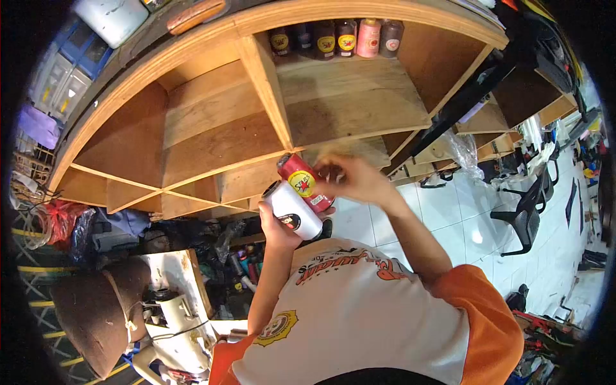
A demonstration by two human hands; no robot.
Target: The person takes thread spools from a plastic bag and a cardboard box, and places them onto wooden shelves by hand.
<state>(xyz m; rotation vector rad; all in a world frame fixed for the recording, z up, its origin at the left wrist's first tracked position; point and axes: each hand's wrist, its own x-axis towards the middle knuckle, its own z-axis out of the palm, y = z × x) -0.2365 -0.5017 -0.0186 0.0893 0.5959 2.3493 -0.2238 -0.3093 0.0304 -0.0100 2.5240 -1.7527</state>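
Note:
My left hand (280, 229) is closed around a white bottle (298, 215) with a dark neck and a black round label. A red bottle (296, 174) with a yellow star label lies tilted against it. Fingertips show below the red bottle, so the left hand seems to support both. My right hand (356, 178) is at the right side of the red bottle, its fingers bent and smeared by motion. Whether those fingers grip anything is not visible. Both bottles are in front of the lower edge of a wooden shelf (266, 96).
Several small bottles with round labels, one a pink bottle (368, 38), line the upper right compartment. A black chair (523, 221) is on the white tiled floor (436, 250) at right. A white machine (179, 317) and a brown padded object (96, 314) are at lower left.

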